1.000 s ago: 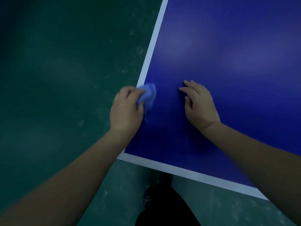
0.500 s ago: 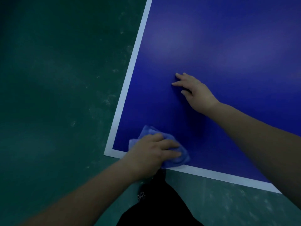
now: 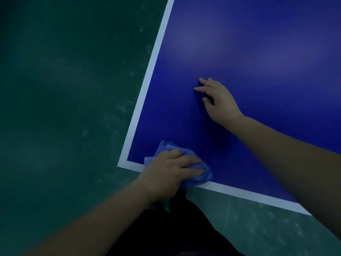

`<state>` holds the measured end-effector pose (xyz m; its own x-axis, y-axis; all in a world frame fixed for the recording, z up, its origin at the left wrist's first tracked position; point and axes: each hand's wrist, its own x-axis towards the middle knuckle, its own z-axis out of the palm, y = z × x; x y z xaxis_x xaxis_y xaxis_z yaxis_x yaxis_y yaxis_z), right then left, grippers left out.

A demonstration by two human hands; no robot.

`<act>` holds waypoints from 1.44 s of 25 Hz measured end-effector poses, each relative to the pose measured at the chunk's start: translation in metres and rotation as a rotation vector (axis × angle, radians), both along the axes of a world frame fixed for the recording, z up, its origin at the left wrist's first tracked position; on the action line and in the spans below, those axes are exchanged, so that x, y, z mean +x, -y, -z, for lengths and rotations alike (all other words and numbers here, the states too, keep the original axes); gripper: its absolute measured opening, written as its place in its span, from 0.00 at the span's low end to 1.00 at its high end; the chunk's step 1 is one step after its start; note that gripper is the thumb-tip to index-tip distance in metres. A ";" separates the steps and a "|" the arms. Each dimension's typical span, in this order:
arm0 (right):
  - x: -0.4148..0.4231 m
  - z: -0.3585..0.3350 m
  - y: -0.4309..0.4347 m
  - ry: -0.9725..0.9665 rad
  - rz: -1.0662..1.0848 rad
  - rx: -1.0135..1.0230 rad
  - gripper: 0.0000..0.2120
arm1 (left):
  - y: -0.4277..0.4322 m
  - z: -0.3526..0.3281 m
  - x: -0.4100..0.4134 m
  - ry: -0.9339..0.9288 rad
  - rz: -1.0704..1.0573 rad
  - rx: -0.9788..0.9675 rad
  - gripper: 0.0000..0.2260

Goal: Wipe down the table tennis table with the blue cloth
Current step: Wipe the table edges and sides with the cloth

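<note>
Fingers of left hand curled over the bunched blue cloth, pressing it onto the surface at the near-left corner, overlapping the white edge line. right hand rests further in, fingers loosely spread. Suggest: keep pressure even, overlap strokes, run along the near edge so the border gets covered. Versus 1 s ago: cloth came down the left edge to the corner; right hand stayed planted.
</note>
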<state>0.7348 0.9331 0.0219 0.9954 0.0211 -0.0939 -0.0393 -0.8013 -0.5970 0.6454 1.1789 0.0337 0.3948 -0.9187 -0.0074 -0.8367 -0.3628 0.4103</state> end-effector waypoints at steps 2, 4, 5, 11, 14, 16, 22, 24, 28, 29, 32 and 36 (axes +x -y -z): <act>-0.002 0.002 -0.012 0.021 0.047 -0.037 0.20 | -0.044 0.002 0.013 0.059 -0.015 -0.008 0.20; -0.002 0.005 -0.027 0.035 0.138 -0.032 0.20 | -0.077 0.008 0.042 0.038 -0.335 -0.043 0.19; 0.000 0.006 -0.038 0.041 0.188 -0.019 0.20 | -0.084 0.011 0.060 -0.048 -0.552 -0.070 0.18; 0.044 0.012 -0.097 0.086 0.383 -0.030 0.20 | -0.075 0.042 0.097 -1.069 -1.269 -0.673 0.15; 0.065 0.014 -0.116 0.094 0.394 -0.236 0.22 | -0.109 0.057 0.053 -1.313 -1.349 -0.607 0.19; 0.076 0.018 -0.123 0.073 0.374 -0.347 0.22 | -0.121 0.053 0.032 -1.306 -1.243 -0.615 0.26; 0.093 0.024 -0.123 0.110 0.418 -0.396 0.23 | -0.067 0.066 0.146 -1.102 -0.991 -0.739 0.24; 0.098 0.023 -0.122 0.105 0.428 -0.395 0.23 | -0.063 0.078 0.144 -1.272 -1.146 -0.672 0.23; 0.106 0.022 -0.118 0.104 0.439 -0.386 0.23 | -0.105 0.072 0.061 -1.446 -1.270 -0.591 0.29; 0.108 0.023 -0.117 0.099 0.441 -0.382 0.23 | -0.109 0.067 0.055 -1.360 -1.231 -0.620 0.31; 0.111 0.023 -0.113 0.088 0.451 -0.387 0.23 | -0.079 0.072 0.110 -1.059 -1.048 -0.711 0.28; 0.114 0.023 -0.109 0.084 0.447 -0.381 0.23 | -0.038 0.093 0.182 -1.261 -1.117 -0.691 0.28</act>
